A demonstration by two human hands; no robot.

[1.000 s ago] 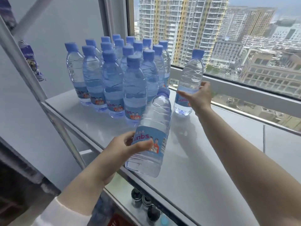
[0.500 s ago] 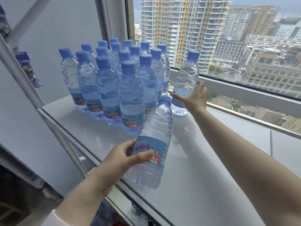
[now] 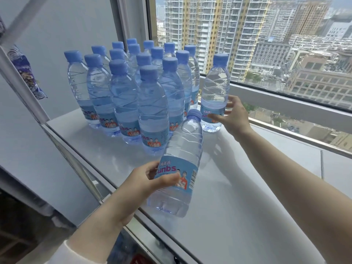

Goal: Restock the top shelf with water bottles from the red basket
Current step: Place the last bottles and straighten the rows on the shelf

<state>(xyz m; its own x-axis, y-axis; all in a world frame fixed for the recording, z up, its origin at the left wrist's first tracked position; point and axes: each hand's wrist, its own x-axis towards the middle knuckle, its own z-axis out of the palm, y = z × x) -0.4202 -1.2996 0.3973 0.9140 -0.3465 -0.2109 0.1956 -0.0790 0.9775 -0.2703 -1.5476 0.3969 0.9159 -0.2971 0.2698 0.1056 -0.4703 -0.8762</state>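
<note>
My left hand (image 3: 144, 183) grips a clear water bottle (image 3: 182, 147) with a blue cap and blue label, tilted over the front edge of the white top shelf (image 3: 238, 202). My right hand (image 3: 235, 119) is at the base of another water bottle (image 3: 216, 86), which stands upright on the shelf. Its fingers are spread, with the thumb at the label and the fingers behind, in a loose touch rather than a grip. Several matching bottles (image 3: 123, 96) stand in tight rows just left of that one.
A window (image 3: 266, 44) and its sill (image 3: 295, 103) run behind the shelf. A metal upright (image 3: 21, 82) stands at the shelf's left, with a blue patterned packet (image 3: 26, 73) behind it. A red thing (image 3: 141, 258) shows below the shelf's front edge.
My right hand has loosened from a full grip on the standing bottle to spread fingers. The bottle in my left hand sits a little lower and stays tilted.
</note>
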